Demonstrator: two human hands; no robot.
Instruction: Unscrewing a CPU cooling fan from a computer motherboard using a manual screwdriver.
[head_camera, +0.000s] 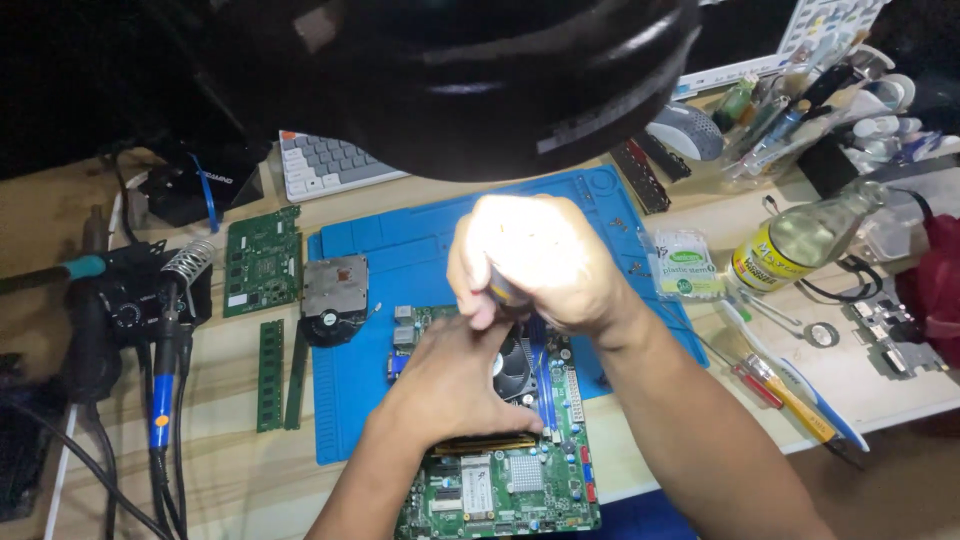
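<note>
Electronics repair bench: soldering iron, blue mat, loose circuit boards.

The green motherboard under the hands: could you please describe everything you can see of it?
The green motherboard lies flat, partly on the blue work mat and reaching past its near edge toward the camera. It is a printed circuit board with a black round fan, a finned silver heatsink, blue slots, red connectors and metal ports at its far left corner. The left hand rests on it, palm down, beside the fan. The right hand, brightly lit, holds a tool above its upper part.
</note>
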